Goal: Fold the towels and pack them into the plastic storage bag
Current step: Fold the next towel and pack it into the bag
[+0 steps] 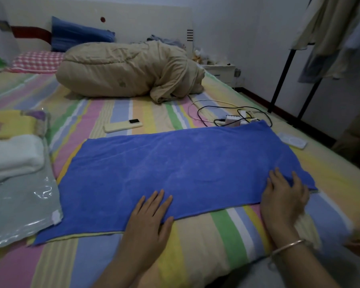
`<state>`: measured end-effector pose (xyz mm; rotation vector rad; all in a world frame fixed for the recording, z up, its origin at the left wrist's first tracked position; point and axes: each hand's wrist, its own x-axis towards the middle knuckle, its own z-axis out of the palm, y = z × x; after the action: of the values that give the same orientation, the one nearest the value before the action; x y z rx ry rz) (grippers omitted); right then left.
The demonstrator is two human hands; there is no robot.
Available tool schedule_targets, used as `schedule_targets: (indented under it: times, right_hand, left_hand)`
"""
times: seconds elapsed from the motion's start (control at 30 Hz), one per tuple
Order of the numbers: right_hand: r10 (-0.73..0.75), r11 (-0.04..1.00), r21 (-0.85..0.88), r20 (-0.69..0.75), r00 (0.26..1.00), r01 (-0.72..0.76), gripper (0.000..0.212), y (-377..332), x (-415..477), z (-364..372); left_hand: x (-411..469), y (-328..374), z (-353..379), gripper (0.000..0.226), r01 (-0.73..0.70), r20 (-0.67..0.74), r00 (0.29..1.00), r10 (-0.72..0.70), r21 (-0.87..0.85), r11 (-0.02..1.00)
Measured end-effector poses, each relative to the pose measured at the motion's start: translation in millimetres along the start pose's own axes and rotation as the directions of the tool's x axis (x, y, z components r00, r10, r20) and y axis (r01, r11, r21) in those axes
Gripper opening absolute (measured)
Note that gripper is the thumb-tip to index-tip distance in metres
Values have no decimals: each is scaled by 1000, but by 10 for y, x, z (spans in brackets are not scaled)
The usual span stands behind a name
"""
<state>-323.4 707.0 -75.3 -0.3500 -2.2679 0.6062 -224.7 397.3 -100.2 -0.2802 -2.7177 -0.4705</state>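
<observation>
The left hand [149,215] lies flat near the middle of the blue towel's [175,163] near edge, fingers straight, thumb tucked at the hem, gripping nothing. The right hand [284,196] lies flat on the towel's near right corner, fingers spread, likewise released; a bangle [289,245] sits on that wrist. The towel lies spread across the striped bed [227,231], apparently already doubled lengthwise, since a pale edge shows under the near hem.

The step in hand looks like smoothing before the next fold. To do it well, sweep both palms outward to drive the faint creases toward the ends, square the right corner where it droops off line, then pinch the two right corners and carry them over to meet the left ones, matching hems before pressing flat.

To the left lies the bag [19,196], clear plastic, its mouth corner touching the blue towel's left edge, with a white towel [10,156] folded inside and a yellow patterned one [10,123] just beyond.

Count: three towels, one bag, one remote [123,126], one white flat device [292,140] past the towel's right end, a tangle of cables [227,113], one rolled duvet [129,71], two pillows [79,35].
</observation>
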Motion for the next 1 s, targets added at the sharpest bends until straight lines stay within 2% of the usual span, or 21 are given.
schedule_targets:
  times: [0.07, 0.13, 0.17, 0.2, 0.23, 0.27, 0.3, 0.33, 0.37, 0.4, 0.5, 0.57, 0.63, 0.7, 0.77, 0.9, 1.0]
  right_hand:
    - [-120, 992, 36, -25, 993, 120, 31, -180, 49, 131]
    - [-266, 941, 211, -24, 964, 265, 27, -611, -73, 158]
    - [-409, 879, 287, 40, 912, 382, 30, -861, -197, 126]
    - [-550, 797, 386, 146, 822, 465, 32, -1097, -364, 77]
    - [-679, 700, 481, 219, 701, 527, 30, -1239, -518, 68]
    - [-758, 631, 543, 277, 591, 554, 28, -1373, -656, 39]
    - [-788, 603, 596, 338, 515, 531, 26, -1448, -785, 6]
    - [-797, 591, 632, 361, 485, 501, 24, -1505, -868, -27]
    - [-787, 595, 653, 354, 505, 469, 22, -1535, -904, -60]
    - [-759, 604, 669, 317, 569, 433, 20, -1547, -898, -78]
    - [-531, 769, 553, 275, 801, 320, 22, -1444, -778, -24]
    - [-360, 909, 326, 300, 884, 259, 32, -1349, -661, 33]
    - [-167, 982, 152, 453, 875, 109, 50, -1279, -548, 64]
    - [-46, 997, 82, 588, 807, -3, 58, -1281, -444, 84]
    - [-68, 998, 30, 594, 802, 62, 49, -1327, -398, 103]
    - [-185, 965, -76, 486, 854, 252, 31, -1485, -363, 144]
    - [-238, 904, -226, 439, 866, 363, 28, -1622, -362, 174]
  left_hand:
    - [-3, 9, 5, 55, -10, -23, 1000, 9, -20, 1000]
    - [-7, 15, 13, 51, -4, -81, 997, -5, -115, 993]
    - [-10, 17, 4, 49, 30, -125, 990, -59, -222, 975]
    - [-12, 19, -23, 47, 95, -151, 975, -165, -387, 917]
    - [-1, 23, -73, 45, 166, -139, 944, -301, -586, 793]
    - [15, 14, -122, 42, 208, -90, 903, -419, -762, 613]
    - [34, -5, -163, 37, 212, -38, 862, -505, -878, 428]
    - [55, -24, -196, 34, 200, 4, 820, -573, -939, 281]
    - [81, -42, -225, 34, 190, 34, 787, -616, -963, 190]
    - [104, -57, -243, 34, 191, 54, 769, -636, -970, 148]
    - [145, -59, -252, 33, 191, 65, 773, -631, -972, 134]
    - [140, -47, -235, 31, 191, 50, 780, -624, -968, 162]
    - [121, -46, -203, 29, 196, 31, 790, -613, -959, 204]
    - [106, -44, -192, 25, 199, 23, 792, -610, -955, 222]
    - [94, -46, -201, 28, 205, 21, 792, -610, -951, 233]
    - [74, -28, -222, 34, 237, 16, 810, -586, -924, 302]
    - [56, -48, -218, 26, 252, 14, 816, -578, -908, 334]
